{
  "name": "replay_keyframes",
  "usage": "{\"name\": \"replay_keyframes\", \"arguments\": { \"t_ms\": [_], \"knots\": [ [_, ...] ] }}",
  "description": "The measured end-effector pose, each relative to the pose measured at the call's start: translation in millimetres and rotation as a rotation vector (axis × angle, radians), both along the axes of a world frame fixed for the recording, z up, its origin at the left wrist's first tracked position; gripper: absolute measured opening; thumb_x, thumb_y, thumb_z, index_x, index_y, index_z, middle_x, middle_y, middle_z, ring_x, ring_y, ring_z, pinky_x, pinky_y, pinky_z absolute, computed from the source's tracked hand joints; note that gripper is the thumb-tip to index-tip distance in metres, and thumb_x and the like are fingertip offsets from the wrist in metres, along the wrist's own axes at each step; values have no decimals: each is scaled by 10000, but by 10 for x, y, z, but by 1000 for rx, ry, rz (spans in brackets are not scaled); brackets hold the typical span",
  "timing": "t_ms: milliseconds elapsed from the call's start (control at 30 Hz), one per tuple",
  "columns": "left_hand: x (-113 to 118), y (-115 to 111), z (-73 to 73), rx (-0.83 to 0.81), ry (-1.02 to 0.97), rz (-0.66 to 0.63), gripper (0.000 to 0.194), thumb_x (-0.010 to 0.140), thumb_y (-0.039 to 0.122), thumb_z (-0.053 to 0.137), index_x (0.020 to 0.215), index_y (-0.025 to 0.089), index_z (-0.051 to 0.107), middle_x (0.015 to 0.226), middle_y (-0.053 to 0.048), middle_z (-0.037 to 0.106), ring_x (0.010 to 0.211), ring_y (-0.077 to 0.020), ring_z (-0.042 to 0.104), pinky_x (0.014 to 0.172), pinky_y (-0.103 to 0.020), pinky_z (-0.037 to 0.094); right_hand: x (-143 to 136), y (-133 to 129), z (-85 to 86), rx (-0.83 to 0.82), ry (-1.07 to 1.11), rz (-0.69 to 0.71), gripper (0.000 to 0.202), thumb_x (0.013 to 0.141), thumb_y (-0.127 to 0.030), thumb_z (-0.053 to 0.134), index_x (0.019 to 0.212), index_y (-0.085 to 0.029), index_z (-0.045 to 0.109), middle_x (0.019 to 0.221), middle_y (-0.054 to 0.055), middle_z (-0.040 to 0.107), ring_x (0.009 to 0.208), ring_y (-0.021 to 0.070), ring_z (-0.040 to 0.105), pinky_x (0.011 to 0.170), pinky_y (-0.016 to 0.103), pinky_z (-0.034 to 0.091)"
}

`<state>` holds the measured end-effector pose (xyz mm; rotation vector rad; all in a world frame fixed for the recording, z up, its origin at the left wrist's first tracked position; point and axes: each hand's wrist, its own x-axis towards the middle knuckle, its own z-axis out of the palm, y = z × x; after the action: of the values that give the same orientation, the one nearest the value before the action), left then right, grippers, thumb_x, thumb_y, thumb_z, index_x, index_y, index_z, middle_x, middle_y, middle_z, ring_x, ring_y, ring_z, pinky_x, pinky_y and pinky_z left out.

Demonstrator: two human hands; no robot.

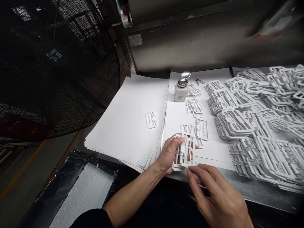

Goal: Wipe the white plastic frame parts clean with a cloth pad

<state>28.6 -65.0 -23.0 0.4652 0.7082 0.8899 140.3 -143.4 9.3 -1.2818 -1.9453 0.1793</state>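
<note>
My left hand (169,154) is wrapped round a few white plastic frames (184,152) held above the table's front edge. Close to their lower right corner, my right hand (213,190) has thumb and forefinger pinched together; whatever is between the fingertips is too small to make out. Just beyond the held frames, more loose frames (202,129) lie on white paper. One single frame (151,120) rests on the paper stack to the left.
A white pump bottle (180,91) with its metal lid raised stands at the back, beside small clippers (199,81). Large piles of frames (235,123) cover the right. A big black fan (54,60) stands left, above a black-lined box (83,193) holding white parts.
</note>
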Motion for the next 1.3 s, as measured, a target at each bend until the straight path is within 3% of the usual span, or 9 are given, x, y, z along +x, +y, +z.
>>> {"name": "replay_keyframes", "arguments": {
  "t_ms": [233,367,533,733,1000,1133,1300],
  "knots": [
    [13,-6,10,92,7,60,359,817,319,516,1084,89,583,842,-91,667,532,-114,562,474,-204,410,24,20,-19,-10,42,8,127,889,-121,524,999,-115,587,874,77,593,750,146,618,686,251,495],
    [8,-6,7,54,2,31,379,812,336,512,1103,99,562,859,-86,667,499,-110,537,456,-219,417,58,17,-1,-18,-12,0,119,904,-158,522,994,-128,594,878,60,597,734,122,612,694,232,473],
    [16,-4,13,93,-7,72,353,808,320,528,1071,93,586,857,-85,671,513,-98,547,467,-194,401,18,38,5,4,80,2,128,883,-118,549,1004,-122,590,879,67,590,753,128,611,716,233,471],
    [-47,39,-16,-15,-75,-28,464,798,420,466,1007,39,628,800,-119,682,450,-130,541,405,-232,398,297,-48,-152,-62,17,-120,127,895,-191,549,1008,-156,597,901,38,596,758,117,585,749,223,447],
    [-37,31,-39,-80,-105,-48,453,784,418,469,944,36,653,784,-132,682,487,-133,558,436,-222,416,192,-44,-32,-42,141,-87,106,870,-159,576,975,-163,592,886,42,599,771,141,579,739,257,443],
    [-27,17,-32,-55,-98,-49,454,792,420,486,992,39,632,794,-124,675,541,-142,581,459,-213,411,217,-48,-67,-82,100,-165,48,890,-227,559,880,-188,585,789,12,586,649,114,545,641,233,420],
    [21,-24,56,51,54,11,396,769,329,632,1098,126,544,838,-76,660,543,-111,562,497,-212,441,182,-40,-92,-107,-50,-154,195,913,-363,527,855,-183,578,694,-8,586,465,79,492,467,212,376]
  ]
}}
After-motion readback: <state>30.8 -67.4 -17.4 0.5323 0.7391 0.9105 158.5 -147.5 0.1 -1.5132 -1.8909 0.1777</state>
